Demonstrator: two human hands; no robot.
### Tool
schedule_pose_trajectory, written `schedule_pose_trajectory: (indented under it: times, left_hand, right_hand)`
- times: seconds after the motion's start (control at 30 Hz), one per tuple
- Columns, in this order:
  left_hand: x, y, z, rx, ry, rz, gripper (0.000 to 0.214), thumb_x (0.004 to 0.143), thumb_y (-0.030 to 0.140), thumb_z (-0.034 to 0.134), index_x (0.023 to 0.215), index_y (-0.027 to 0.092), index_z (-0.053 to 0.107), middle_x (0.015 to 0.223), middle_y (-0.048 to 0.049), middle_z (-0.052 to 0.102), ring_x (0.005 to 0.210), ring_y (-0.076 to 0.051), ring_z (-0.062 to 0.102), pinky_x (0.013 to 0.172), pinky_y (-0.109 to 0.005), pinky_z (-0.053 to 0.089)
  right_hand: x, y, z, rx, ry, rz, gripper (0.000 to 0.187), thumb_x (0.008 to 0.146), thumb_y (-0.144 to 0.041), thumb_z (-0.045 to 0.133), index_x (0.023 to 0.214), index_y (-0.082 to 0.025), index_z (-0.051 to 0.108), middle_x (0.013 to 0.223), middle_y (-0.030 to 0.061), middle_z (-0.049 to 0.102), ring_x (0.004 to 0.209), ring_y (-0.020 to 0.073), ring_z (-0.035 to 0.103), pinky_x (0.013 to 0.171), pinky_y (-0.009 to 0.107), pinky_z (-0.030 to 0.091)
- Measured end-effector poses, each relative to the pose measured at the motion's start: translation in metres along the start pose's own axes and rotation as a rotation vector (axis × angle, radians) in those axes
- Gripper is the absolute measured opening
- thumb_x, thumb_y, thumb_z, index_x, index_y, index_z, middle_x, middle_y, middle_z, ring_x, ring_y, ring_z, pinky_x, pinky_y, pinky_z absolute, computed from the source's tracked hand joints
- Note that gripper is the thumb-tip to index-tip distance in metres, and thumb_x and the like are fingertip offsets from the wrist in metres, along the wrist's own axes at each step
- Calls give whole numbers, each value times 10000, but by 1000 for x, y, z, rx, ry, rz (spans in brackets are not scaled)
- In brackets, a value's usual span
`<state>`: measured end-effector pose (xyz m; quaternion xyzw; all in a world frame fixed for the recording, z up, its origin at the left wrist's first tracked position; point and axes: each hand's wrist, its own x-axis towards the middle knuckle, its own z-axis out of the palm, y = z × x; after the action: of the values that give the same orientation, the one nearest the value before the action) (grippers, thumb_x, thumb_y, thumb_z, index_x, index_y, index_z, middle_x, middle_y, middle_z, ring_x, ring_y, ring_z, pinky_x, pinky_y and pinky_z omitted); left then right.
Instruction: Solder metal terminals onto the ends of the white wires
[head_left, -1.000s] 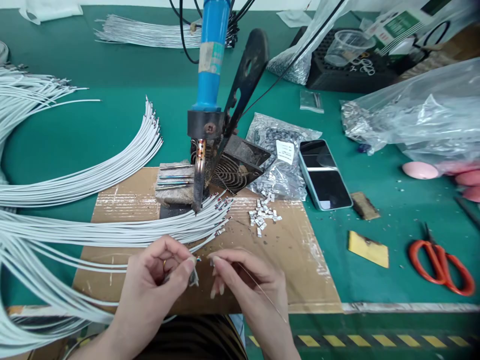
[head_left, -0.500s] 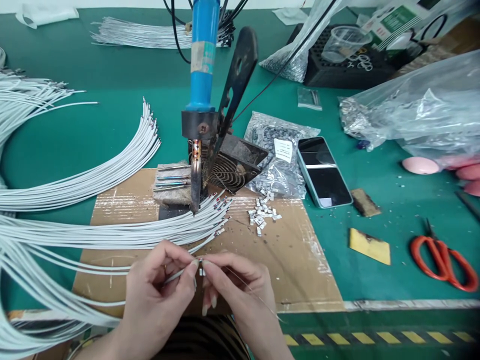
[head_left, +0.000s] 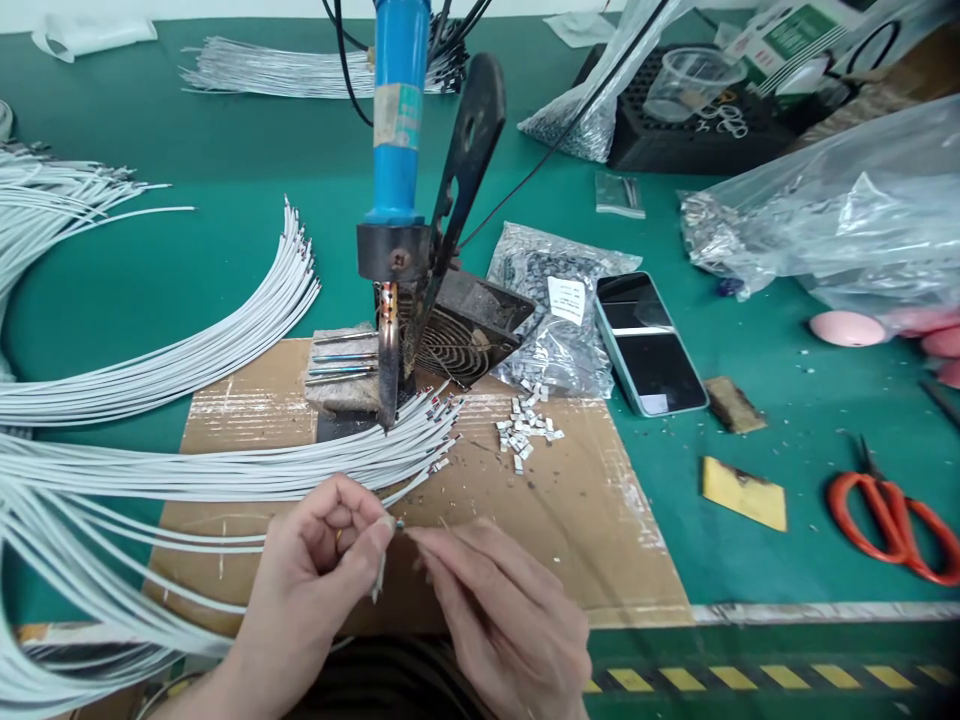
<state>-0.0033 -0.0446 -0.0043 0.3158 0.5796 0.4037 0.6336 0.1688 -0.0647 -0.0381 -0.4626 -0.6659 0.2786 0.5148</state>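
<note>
My left hand is closed in a pinch on the end of a white wire over the near edge of the cardboard sheet. My right hand meets it fingertip to fingertip, pinched on something too small to make out. Just beyond them lies a fan of white wires with stripped tips. A blue-handled soldering iron stands upright in its stand, tip down. A small heap of white connector pieces lies on the cardboard to the right.
More white wire bundles curve across the left of the green mat. A phone, bags of small parts, a yellow sponge piece and orange scissors lie to the right. A black fan grille sits behind the iron.
Both hands have closed together until their fingertips touch. My right hand has turned over, its back now up, and the thin strand it trailed no longer shows.
</note>
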Motion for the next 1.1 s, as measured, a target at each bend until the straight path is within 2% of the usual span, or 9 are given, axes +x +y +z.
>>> schedule_pose_trajectory:
  times: [0.07,0.2,0.27,0.33,0.4,0.5,0.6,0.7,1.1]
  left_hand:
    - [-1,6,3,9,83,-3,297,829,392,863,743,171,684,571,76,528,479,-41,327,439,-139,254]
    - [-4,14,10,38,114,-25,275,751,330,895,693,171,679,548,74,510,491,-58,339,466,-173,264]
    - [-5,14,12,82,117,-16,249,745,311,883,683,179,681,530,73,504,489,-70,343,478,-192,278]
    - [-5,13,12,110,119,14,206,758,289,862,687,185,699,579,45,582,501,-79,386,491,-202,308]
    - [-5,12,12,101,113,48,168,767,257,850,688,190,718,705,3,686,551,-92,486,519,-202,362]
    - [-6,13,13,59,88,66,155,782,221,840,681,192,726,787,-14,732,612,-107,592,563,-190,429]
    - [-6,14,14,34,85,63,154,780,201,846,676,190,732,752,-5,725,584,-96,583,562,-175,454]
    - [-6,15,16,20,99,61,145,765,191,859,682,194,740,757,-2,727,577,-93,571,576,-171,486]
    - [0,11,13,32,58,88,149,753,99,829,680,191,738,769,-2,748,659,-99,681,624,-114,522]
  right_hand:
    - [1,3,-6,-13,62,62,431,880,33,678,1163,-266,807,831,34,800,659,172,728,643,269,619]
    - [8,1,-9,191,212,438,150,943,-153,731,946,-254,841,674,1,720,538,144,678,528,248,571]
    - [12,-3,-5,345,224,608,84,933,-246,770,889,-241,841,651,-4,715,509,141,684,519,242,590]
    - [14,-5,1,473,212,684,68,907,-286,807,871,-238,842,629,-12,716,486,136,690,507,228,602]
    - [17,-5,6,560,178,680,50,894,-270,819,861,-245,845,654,-14,726,495,124,699,511,207,602]
    - [21,-5,9,599,92,613,82,898,-209,804,868,-261,861,768,-1,745,532,99,696,542,187,602]
    - [23,-6,10,599,61,582,113,904,-203,797,891,-280,879,806,3,740,536,78,663,543,173,591]
    - [23,-7,10,598,65,621,120,903,-218,802,911,-301,888,791,-4,722,543,71,641,548,167,577]
    - [20,-1,14,576,56,538,172,921,-181,778,951,-315,883,782,-12,700,534,65,628,524,157,551]
